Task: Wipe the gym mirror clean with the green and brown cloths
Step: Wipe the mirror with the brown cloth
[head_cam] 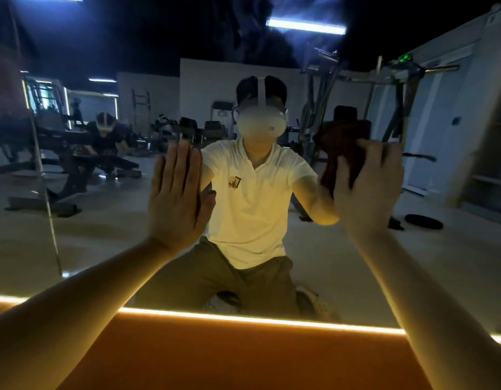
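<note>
Both bare forearms reach up and forward to the large wall-mounted gym mirror point(314, 263). The left hand point(176, 198) lies flat against the glass, fingers straight and close together, pointing up, thumb out to the side; its grip is apart and empty. The right hand point(367, 190) is raised a little higher, fingers spread, pressing the dark brown folded cloth point(342, 153) to the mirror; the grip looks spread over the cloth rather than closed round it, though motion blur softens the fingers. Much of the cloth is hidden behind the palm, and its dark colour merges with its reflection. A glowing amber light strip point(243, 319) runs along the mirror's bottom edge above an orange ledge point(229, 358). Both elbows are cut off by the frame.
</note>
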